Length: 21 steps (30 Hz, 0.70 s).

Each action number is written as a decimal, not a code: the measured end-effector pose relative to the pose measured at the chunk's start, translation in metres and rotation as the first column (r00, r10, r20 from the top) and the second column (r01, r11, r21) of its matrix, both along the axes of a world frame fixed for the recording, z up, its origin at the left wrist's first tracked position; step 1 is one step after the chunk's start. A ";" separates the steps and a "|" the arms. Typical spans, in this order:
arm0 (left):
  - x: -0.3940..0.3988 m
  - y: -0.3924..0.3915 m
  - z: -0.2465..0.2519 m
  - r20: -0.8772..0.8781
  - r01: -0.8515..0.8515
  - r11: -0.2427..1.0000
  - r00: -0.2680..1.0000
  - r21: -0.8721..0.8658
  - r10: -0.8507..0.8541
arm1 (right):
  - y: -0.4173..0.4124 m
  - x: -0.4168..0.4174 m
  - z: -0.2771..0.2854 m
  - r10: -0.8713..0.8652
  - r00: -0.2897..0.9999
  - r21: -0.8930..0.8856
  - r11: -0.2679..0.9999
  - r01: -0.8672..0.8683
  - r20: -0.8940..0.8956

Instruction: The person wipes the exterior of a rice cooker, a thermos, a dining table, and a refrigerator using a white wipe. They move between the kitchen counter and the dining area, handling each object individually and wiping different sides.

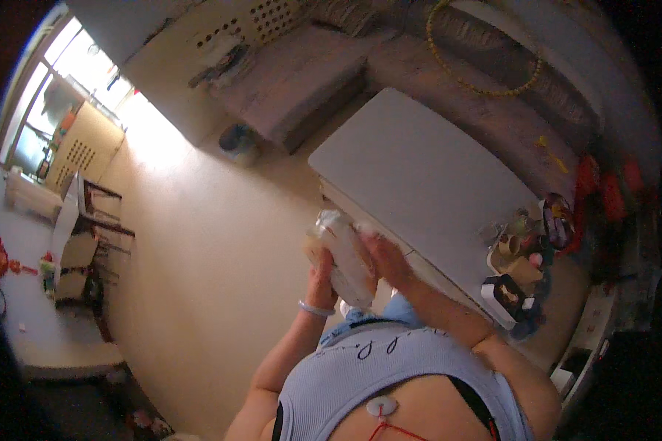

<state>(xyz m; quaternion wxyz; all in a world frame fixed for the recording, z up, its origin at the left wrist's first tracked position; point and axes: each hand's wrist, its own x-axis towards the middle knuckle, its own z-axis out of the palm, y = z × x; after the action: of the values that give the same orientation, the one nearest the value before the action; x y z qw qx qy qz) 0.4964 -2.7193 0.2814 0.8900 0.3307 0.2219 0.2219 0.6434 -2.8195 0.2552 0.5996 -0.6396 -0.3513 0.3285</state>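
Note:
Both hands are in front of my waist, about a long whitish object [346, 262] that looks like a plastic package; blur keeps its exact kind unclear. My left hand [324, 278], with a pale bracelet at the wrist, grips its left side, the thumb lying on the front. My right hand [387, 256] is at the upper right side of the package, its fingers blurred; whether it grips or only touches cannot be told. A pale, tan-edged part shows by the upper left of the package.
A white-topped table [430, 165] stands close ahead to the right, bearing a black-and-white box [502, 302] and assorted items at its right end. Beyond it runs a cushioned sofa [303, 82]. A bin [240, 144] stands on the floor. Chairs and another table are at the far left.

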 end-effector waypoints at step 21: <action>-0.015 -0.029 0.013 0.038 -0.157 0.979 0.986 -0.127 0.163 | -0.007 0.012 0.120 0.265 0.802 -0.010 0.952 -0.307 0.535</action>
<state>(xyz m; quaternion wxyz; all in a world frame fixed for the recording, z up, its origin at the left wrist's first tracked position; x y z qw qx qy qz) 0.4810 -2.7485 0.2940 0.8932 0.2505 0.2395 0.2863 0.6556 -2.8266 0.3755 0.4471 -0.6210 -0.6078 0.2119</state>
